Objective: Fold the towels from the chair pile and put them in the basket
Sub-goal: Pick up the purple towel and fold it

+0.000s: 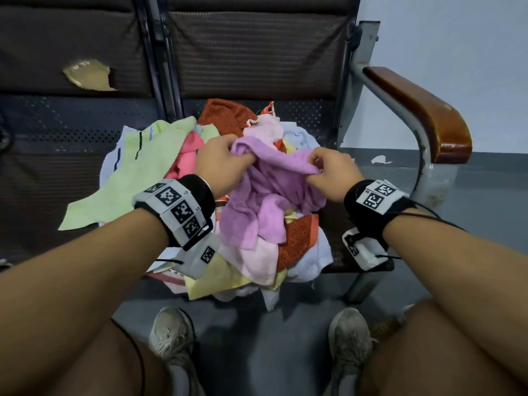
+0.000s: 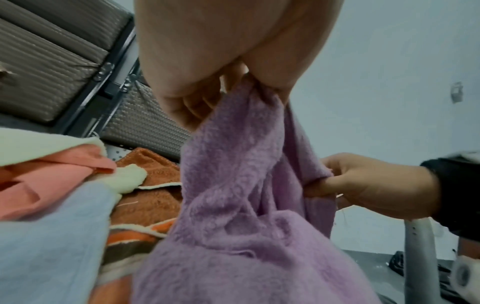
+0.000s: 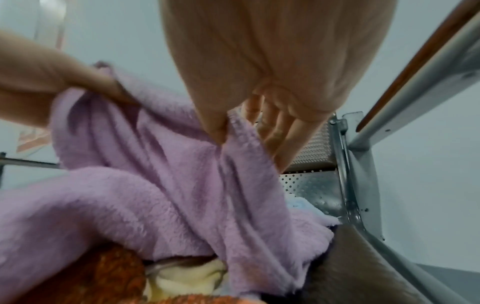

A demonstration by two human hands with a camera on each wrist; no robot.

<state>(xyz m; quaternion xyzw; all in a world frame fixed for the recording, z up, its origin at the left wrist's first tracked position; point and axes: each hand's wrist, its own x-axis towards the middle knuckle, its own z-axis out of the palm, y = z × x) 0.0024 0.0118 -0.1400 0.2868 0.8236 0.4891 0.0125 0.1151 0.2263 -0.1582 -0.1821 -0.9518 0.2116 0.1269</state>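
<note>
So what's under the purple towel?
Under the purple towel lie a pale pink towel, a rust-orange one and yellow cloth. Anything deeper is covered.

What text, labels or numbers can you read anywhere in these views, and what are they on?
No words or numbers can be read.
Left wrist band: black-and-white square code markers, with tiny characters beside them too small to read.
Right wrist band: the same kind of markers, small print illegible.
Paper on the wall: reddish marks, too blurred to read.
Purple towel, held by both hands: no label visible.
</note>
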